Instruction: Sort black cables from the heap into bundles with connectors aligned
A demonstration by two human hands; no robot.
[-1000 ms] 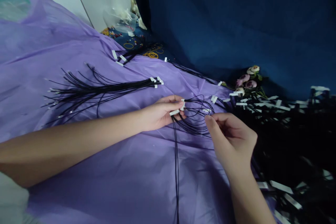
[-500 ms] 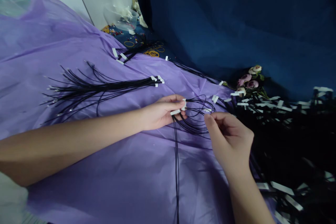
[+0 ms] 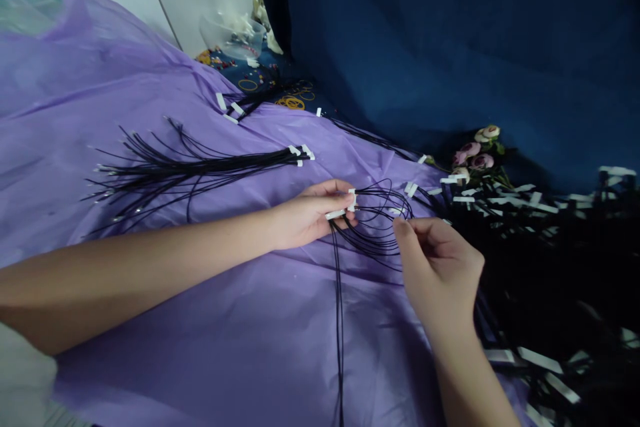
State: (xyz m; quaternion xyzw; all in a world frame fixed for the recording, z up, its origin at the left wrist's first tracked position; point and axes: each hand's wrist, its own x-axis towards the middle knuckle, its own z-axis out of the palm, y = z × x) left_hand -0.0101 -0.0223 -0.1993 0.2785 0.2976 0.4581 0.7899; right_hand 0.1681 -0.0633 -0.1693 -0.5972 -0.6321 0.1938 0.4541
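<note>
My left hand (image 3: 307, 213) is closed in a pinch on a small bunch of thin black cords (image 3: 373, 220) where their white tags sit. The cords loop to the right and trail down toward me over the purple sheet (image 3: 225, 320). My right hand (image 3: 440, 263) is just right of the loops, fingers curled, thumb and forefinger pinching one of the black cords. A laid-out bundle of black cords (image 3: 190, 170) with white tags lies fanned to the left, above my left forearm.
A big heap of black tagged cords (image 3: 545, 260) fills the right side. Small pink artificial flowers (image 3: 475, 153) lie by it. A dark blue cloth (image 3: 450, 47) hangs behind. A clear plastic tub (image 3: 233, 33), yellow rings (image 3: 290, 103) and beads sit at the back.
Both hands stay almost in place; my right hand has edged slightly up toward the cord loops, keeping its pinch.
</note>
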